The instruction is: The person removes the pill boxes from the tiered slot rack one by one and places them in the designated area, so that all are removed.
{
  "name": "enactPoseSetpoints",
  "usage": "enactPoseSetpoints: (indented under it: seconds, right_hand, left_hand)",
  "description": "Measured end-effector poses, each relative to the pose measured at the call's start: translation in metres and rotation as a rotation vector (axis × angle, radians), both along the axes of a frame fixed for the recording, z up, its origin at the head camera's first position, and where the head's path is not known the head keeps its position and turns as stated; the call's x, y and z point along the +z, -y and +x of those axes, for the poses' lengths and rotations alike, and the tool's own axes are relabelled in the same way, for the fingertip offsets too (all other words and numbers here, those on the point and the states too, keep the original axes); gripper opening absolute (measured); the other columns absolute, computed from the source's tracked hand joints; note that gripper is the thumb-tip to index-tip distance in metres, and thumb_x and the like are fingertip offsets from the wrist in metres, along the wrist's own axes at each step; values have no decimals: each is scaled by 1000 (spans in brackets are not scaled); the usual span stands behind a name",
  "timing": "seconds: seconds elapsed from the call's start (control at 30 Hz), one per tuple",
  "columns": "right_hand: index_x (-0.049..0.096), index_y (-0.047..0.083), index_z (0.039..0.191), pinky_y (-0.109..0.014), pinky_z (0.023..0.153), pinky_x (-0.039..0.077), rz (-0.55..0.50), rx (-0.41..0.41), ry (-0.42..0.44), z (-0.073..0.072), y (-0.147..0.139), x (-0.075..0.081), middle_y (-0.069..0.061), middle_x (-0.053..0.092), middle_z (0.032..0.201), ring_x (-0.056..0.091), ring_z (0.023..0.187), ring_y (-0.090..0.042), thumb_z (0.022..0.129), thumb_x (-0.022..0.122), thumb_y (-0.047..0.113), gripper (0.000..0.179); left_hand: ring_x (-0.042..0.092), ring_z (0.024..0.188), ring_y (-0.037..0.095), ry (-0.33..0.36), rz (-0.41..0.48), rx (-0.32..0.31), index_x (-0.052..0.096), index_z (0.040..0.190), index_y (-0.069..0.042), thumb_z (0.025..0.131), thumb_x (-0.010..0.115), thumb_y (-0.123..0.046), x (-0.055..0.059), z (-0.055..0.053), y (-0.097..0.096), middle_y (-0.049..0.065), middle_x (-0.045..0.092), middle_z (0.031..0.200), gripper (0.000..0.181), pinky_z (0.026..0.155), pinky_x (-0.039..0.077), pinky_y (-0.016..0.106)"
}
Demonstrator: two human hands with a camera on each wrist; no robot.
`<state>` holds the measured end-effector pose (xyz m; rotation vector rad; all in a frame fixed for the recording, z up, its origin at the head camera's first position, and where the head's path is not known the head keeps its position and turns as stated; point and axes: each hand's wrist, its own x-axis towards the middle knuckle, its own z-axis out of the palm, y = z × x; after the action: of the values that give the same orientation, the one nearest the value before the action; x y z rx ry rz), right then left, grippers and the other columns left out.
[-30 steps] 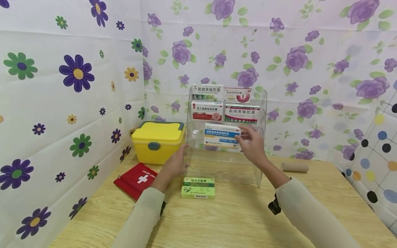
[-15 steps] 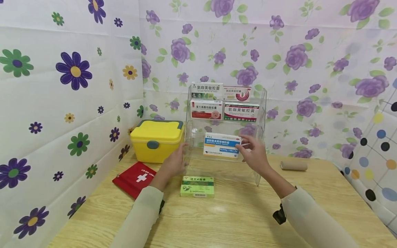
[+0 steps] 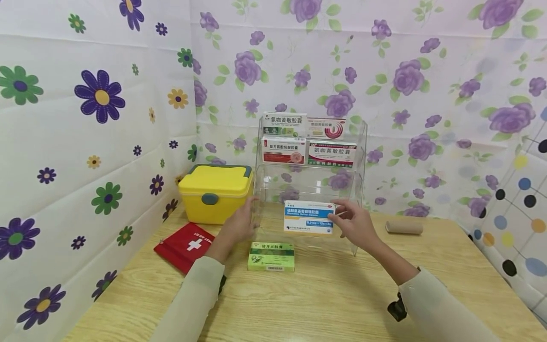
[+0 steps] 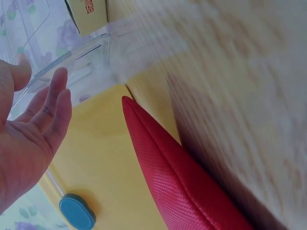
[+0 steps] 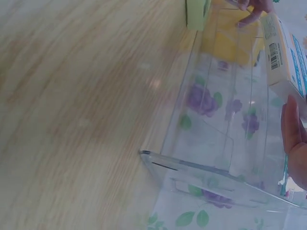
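Observation:
My right hand (image 3: 354,223) pinches the right end of a white and blue medicine box (image 3: 308,217), upright in front of the lower tiers of a clear display rack (image 3: 273,187). In the right wrist view the thumb lies along the box's end (image 5: 280,62). At the rack's left side is my left hand (image 3: 240,221), its thumb and fingers on either side of the clear side panel (image 4: 72,57). Several medicine boxes, such as a red and white one (image 3: 284,151), fill the upper two tiers. A green medicine box (image 3: 271,257) lies flat on the table before the rack.
A yellow lidded box (image 3: 215,194) with a dark latch stands left of the rack. In front of it lies a red first aid pouch (image 3: 188,247). A beige cylinder (image 3: 404,227) lies to the right on the wooden table (image 3: 299,304). Patterned cloth walls close off the back and sides.
My right hand has lowered the white and blue medicine box from the rack's middle, down and toward me. The left hand has stayed at the rack's left side.

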<state>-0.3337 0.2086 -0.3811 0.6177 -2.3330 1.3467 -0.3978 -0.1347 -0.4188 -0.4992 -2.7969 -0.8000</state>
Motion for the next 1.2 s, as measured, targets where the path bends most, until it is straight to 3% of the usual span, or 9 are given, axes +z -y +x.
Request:
enactPoseSetpoints:
  seconds: [0.23, 0.43, 0.7, 1.2]
  right_hand:
    - [64, 9, 128, -37, 44, 54, 19, 41, 43, -1, -16, -19, -14, 65, 94, 68, 72, -18, 92, 73, 18, 39]
    - [66, 12, 124, -43, 44, 54, 57, 68, 115, 9, -17, -24, -12, 68, 94, 68, 70, -18, 90, 75, 23, 37]
    - [64, 10, 125, -49, 45, 53, 92, 78, 188, 15, -25, -38, -10, 68, 91, 70, 70, -17, 90, 75, 23, 39]
    - [63, 3, 123, -49, 43, 53, 131, 78, 310, 14, -47, -54, -10, 70, 88, 70, 76, -39, 91, 74, 24, 41]
  left_hand:
    - [59, 84, 26, -1, -2, 1, 22, 152, -22, 89, 74, -11, 2, 2, -1, 16, 59, 125, 82, 62, 50, 35]
    - [62, 93, 28, 1, -3, 7, 21, 151, -25, 90, 74, -12, 2, 1, 0, 15, 59, 129, 82, 68, 53, 39]
    - [61, 92, 28, 5, -8, 13, 20, 150, -26, 89, 74, -13, 1, 2, 0, 16, 59, 126, 82, 70, 54, 41]
    - [60, 95, 29, 16, -2, 21, 20, 151, -25, 90, 73, -13, 2, 1, -1, 16, 58, 126, 82, 77, 54, 45]
